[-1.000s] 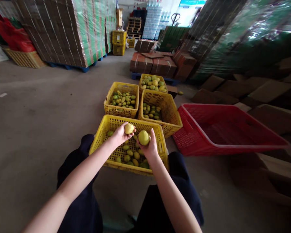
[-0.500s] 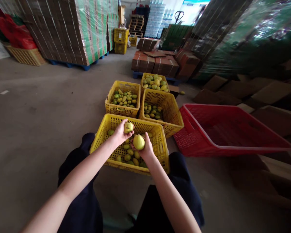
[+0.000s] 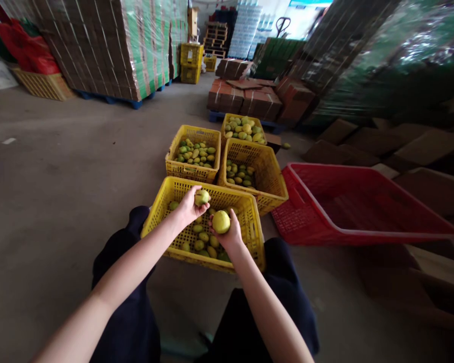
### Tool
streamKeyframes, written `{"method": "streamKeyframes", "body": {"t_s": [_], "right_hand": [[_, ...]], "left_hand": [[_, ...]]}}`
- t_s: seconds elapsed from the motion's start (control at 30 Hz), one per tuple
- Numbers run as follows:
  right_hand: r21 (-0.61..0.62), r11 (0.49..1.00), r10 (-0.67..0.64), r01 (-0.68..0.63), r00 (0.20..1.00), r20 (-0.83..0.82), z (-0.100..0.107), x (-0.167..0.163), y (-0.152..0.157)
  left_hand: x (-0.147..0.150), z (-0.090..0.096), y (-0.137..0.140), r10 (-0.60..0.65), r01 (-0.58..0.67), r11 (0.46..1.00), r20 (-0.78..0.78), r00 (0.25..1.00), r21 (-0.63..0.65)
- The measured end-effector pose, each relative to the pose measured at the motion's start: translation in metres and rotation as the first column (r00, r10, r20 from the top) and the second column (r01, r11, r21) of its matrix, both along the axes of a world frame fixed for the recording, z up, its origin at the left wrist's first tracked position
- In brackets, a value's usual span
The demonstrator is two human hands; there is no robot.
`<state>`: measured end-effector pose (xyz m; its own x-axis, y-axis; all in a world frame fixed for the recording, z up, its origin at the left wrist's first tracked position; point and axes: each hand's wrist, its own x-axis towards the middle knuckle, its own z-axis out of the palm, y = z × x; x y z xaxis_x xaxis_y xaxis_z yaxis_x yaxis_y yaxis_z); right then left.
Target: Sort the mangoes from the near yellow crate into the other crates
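My left hand point(image 3: 189, 207) is closed around a yellow-green mango point(image 3: 202, 197) with a dark mark on its skin. In my right hand point(image 3: 230, 233) sits a larger, rounder yellow mango point(image 3: 221, 222), gripped between thumb and fingers. Both hands are raised over a yellow plastic crate point(image 3: 245, 257) that stands between my knees. Several greenish mangoes point(image 3: 203, 237) lie on the bottom of that crate, partly hidden by my hands and forearms.
Beyond my crate stand a yellow crate point(image 3: 170, 164) at left, another point(image 3: 274, 194) at right and a fuller one point(image 3: 265, 132) behind, all with mangoes. A red basket point(image 3: 302, 227) is at right, near flattened cardboard point(image 3: 423, 143). Wrapped pallet stacks point(image 3: 98, 55) rise behind.
My right hand has shifted slightly right and turned the mango, so another side of it shows. My left hand keeps its mango, which is turned a little too.
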<state>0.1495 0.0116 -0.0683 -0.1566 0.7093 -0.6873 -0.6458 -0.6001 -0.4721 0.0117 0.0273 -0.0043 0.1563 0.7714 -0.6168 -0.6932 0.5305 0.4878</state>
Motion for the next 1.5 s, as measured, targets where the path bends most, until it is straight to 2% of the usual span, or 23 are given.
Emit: {"method": "streamKeyframes", "body": {"t_s": [0.13, 0.27, 0.4, 0.5, 0.6, 0.7, 0.8, 0.87, 1.0, 1.2, 1.37, 1.5], "right_hand": [[0.02, 0.999, -0.05, 0.049, 0.997, 0.05, -0.001, 0.001, 0.0], [0.057, 0.995, -0.086, 0.085, 0.996, 0.006, -0.005, 0.001, 0.001], [0.098, 0.993, -0.064, 0.069, 0.996, -0.058, -0.008, -0.002, 0.001], [0.086, 0.996, 0.009, -0.005, 0.998, -0.056, -0.01, -0.003, 0.001], [0.075, 0.995, 0.075, -0.069, 0.995, -0.072, -0.011, -0.002, 0.002], [0.048, 0.998, 0.037, -0.034, 0.997, -0.061, -0.009, -0.002, 0.003], [0.009, 0.997, -0.079, 0.079, 0.997, 0.006, -0.004, -0.003, 0.005], [-0.006, 0.994, -0.107, 0.107, 0.994, 0.034, -0.001, -0.004, 0.005], [0.05, 0.997, -0.061, 0.063, 0.998, -0.033, 0.004, -0.001, 0.003], [0.18, 0.98, -0.064, 0.08, 0.994, -0.093, 0.007, 0.004, 0.001], [0.192, 0.981, 0.039, -0.011, 0.989, -0.143, 0.003, 0.005, 0.004], [0.22, 0.975, 0.033, 0.0, 0.989, -0.146, 0.0, 0.004, 0.006]], "left_hand": [[0.0, 0.001, 0.0, 0.037, -0.035, 0.999, -0.029, 0.999, 0.041], [-0.002, -0.001, -0.001, -0.003, 0.001, 0.999, 0.037, 0.999, 0.045], [-0.002, -0.004, 0.0, 0.032, -0.033, 0.999, 0.088, 0.996, 0.012], [-0.002, -0.004, 0.002, 0.065, -0.066, 0.998, 0.089, 0.994, 0.011], [-0.005, -0.003, 0.002, -0.005, -0.001, 0.998, 0.105, 0.994, 0.059], [-0.007, -0.004, 0.001, -0.071, 0.059, 0.994, 0.131, 0.989, 0.094], [-0.005, -0.007, 0.001, -0.018, 0.012, 0.998, 0.09, 0.996, 0.063], [-0.002, -0.008, 0.002, 0.033, -0.035, 0.999, 0.056, 0.998, 0.029], [0.002, -0.008, 0.003, 0.075, -0.076, 0.997, 0.09, 0.993, 0.008], [0.005, -0.007, -0.002, 0.076, -0.076, 0.997, 0.093, 0.993, -0.003], [0.012, -0.02, -0.004, 0.137, -0.127, 0.99, 0.221, 0.966, -0.06], [0.017, -0.034, -0.005, 0.223, -0.206, 0.974, 0.267, 0.938, -0.091]]}}
